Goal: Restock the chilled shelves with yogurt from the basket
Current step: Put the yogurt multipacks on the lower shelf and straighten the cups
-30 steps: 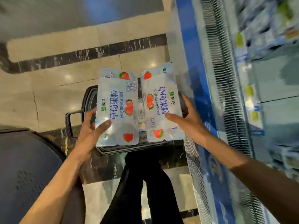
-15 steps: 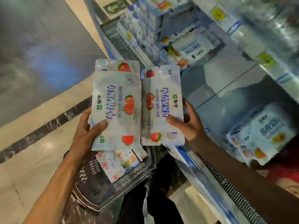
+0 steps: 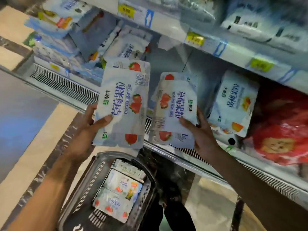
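My left hand (image 3: 86, 129) grips a white strawberry yogurt multipack (image 3: 123, 105) by its lower left edge. My right hand (image 3: 201, 130) holds a second strawberry yogurt multipack (image 3: 175, 109) by its lower right corner. Both packs are raised in front of the chilled shelf (image 3: 183, 69), side by side and a little apart. Below them on the floor stands the dark basket (image 3: 86, 184), with several more yogurt packs (image 3: 120, 190) lying inside.
A peach yogurt pack (image 3: 233, 104) leans on the shelf right of my right hand, beside a red bag (image 3: 283, 127). More packs (image 3: 130, 45) sit at the shelf's left. An upper shelf edge with yellow price tags (image 3: 193, 38) runs above. A vent grille (image 3: 66, 87) lines the front.
I have lifted both packs from over the basket up to the chilled shelf. My view has swung from the floor to the shelves, and the two packs have moved slightly apart.
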